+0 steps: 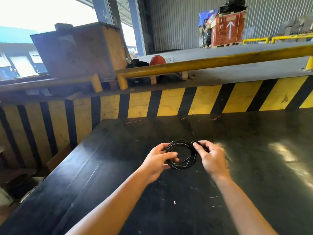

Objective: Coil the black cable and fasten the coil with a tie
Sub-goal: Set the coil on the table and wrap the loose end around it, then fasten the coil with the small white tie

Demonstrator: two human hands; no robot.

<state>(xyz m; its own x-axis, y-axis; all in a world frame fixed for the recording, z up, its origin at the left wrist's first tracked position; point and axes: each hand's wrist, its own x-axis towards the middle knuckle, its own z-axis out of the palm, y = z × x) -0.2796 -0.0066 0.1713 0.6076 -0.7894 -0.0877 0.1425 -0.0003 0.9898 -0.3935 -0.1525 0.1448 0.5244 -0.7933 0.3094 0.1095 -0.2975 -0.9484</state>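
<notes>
- Two bare hands hold one black cable (183,156), wound into a round coil of several loops, just above the near middle of a dark, shiny table (118,167).
- The left hand (158,162) grips the left side of the coil, fingers curled over the strands and the thumb tip reaching into the ring.
- The right hand (210,158) pinches the upper right side of the coil between thumb and fingers; its outer edge is blurred.
- Whether a tie is on the coil cannot be told.
- The coil lies roughly flat, tilted slightly toward the camera, with the table surface visible through its middle.
- Small pale specks dot the table near the forearms, and thin reddish scraps (135,120) lie along its far edge.
- Beyond the table stands a wall with yellow and black stripes (186,100), topped by a yellow rail (211,62).
- A wooden crate (79,51) sits far left, and a red crate with a white arrow (227,28) far right.
</notes>
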